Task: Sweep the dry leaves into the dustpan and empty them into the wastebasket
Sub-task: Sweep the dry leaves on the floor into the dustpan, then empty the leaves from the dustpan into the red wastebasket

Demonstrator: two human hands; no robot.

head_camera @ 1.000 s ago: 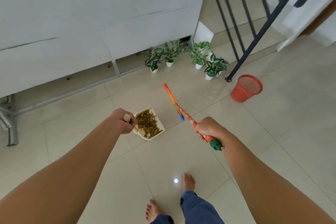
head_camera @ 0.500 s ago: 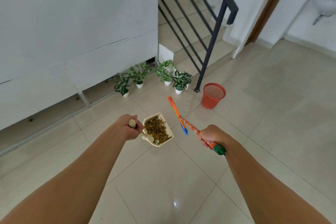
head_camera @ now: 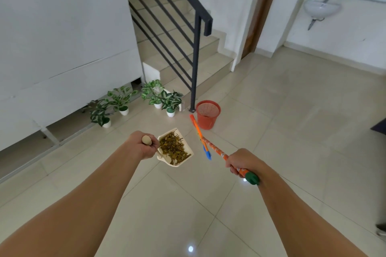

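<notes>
At frame centre, sweeping is judged done: left hand [head_camera: 142,146] grips the dustpan [head_camera: 167,161] loaded with leaves [head_camera: 174,148], right hand [head_camera: 242,162] grips the broom [head_camera: 215,149]; emptying into the wastebasket [head_camera: 208,117], just above centre, remains.

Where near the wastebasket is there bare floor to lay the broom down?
Bare tile spreads right of the wastebasket, out to the far wall, and nearer, below the dustpan. Crowded left of it: the railing post and four potted plants.
</notes>
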